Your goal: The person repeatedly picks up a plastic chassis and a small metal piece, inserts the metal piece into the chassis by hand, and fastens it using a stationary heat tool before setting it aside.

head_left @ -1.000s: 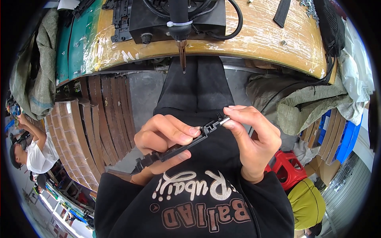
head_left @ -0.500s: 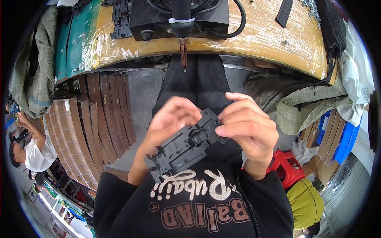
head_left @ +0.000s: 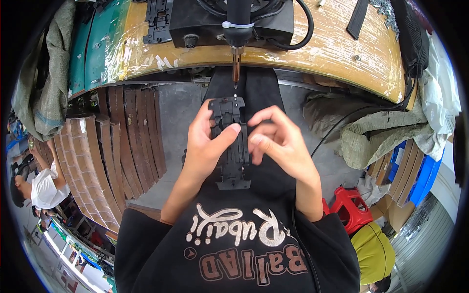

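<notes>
My left hand [head_left: 206,141] is closed round a long black plastic chassis-like part [head_left: 233,168], its thumb pressed across the upper face. The part stands lengthwise in front of me, with molded ribs and recesses showing. Beside its right edge is my right hand [head_left: 276,141], fingers bent and apart; no object shows in it. Whether its fingertips touch the part I cannot tell. Just beyond the part's far end, a screwdriver bit [head_left: 236,68] points down from a black powered driver [head_left: 238,29]. A small bright piece, perhaps a screw, shows below the bit's tip.
A black box [head_left: 195,29] with cables stands on the film-covered bench [head_left: 327,53]. Another black plastic part [head_left: 159,22] lies left of it. Stacked brown boards [head_left: 88,166] rise at left, a red stool [head_left: 349,205] at right. Other people are at the far left and lower right.
The chassis-like part has turned from slanted to lengthwise and moved forward, toward the driver bit. My left hand now grips its side; my right hand has come off its end.
</notes>
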Available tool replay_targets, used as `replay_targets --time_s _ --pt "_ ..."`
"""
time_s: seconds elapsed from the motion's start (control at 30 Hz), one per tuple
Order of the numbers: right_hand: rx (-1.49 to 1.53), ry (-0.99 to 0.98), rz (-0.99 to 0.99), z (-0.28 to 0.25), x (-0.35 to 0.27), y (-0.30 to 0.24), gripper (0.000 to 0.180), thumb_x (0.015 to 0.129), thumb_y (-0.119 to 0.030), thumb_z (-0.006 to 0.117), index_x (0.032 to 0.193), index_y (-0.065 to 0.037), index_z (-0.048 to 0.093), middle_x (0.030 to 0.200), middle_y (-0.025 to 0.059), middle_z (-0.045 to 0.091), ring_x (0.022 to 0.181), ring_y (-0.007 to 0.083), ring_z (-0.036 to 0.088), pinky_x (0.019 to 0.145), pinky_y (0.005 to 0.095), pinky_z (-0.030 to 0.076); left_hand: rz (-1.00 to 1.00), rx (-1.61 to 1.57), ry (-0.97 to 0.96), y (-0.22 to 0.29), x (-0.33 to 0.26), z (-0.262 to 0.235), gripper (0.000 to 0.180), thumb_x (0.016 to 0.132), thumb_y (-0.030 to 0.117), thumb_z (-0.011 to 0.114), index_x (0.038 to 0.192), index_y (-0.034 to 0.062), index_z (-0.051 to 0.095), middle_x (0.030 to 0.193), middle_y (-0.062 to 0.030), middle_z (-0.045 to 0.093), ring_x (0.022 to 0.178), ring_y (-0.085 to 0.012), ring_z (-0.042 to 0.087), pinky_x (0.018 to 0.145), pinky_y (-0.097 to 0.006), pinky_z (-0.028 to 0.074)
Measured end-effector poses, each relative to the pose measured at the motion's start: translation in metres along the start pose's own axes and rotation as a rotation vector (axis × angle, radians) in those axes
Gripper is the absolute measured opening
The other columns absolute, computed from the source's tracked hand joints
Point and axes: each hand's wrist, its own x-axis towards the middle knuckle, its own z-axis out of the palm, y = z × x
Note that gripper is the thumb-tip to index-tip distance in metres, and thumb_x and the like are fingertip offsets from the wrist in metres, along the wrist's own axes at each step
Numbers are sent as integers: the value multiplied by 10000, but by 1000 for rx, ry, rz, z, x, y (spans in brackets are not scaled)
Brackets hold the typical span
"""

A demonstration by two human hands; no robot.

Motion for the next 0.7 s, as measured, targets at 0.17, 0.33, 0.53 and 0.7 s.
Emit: replay_targets --time_s 0.17,0.33,0.53,0.7 --pt "214 -72 84 9 -1 1 289 800 -76 598 951 -55 353 582 70 551 453 105 529 401 200 407 32 26 36 5 6 4 292 745 -11 559 1020 8 464 855 -26 541 757 -62 505 656 -206 425" --pt "214 -64 55 10 1 -3 281 800 -56 588 952 -47 353 575 73 551 447 111 529 392 202 405 26 23 33 10 9 4 292 735 -14 554 1014 7 470 854 -26 539 750 -68 504 651 -205 421" --pt "218 -41 36 12 1 -3 280 798 -46 586 956 -47 355 573 68 549 449 108 527 399 195 402 67 27 19 9 11 3 283 737 -15 554 1007 5 470 855 -24 537 745 -64 502 646 -202 419" --pt "204 -37 44 11 3 2 274 798 -44 585 955 -45 360 565 61 543 447 101 521 402 193 401 92 48 18 7 12 2 279 743 -20 554 1009 2 469 846 -23 539 737 -59 504 642 -198 421"
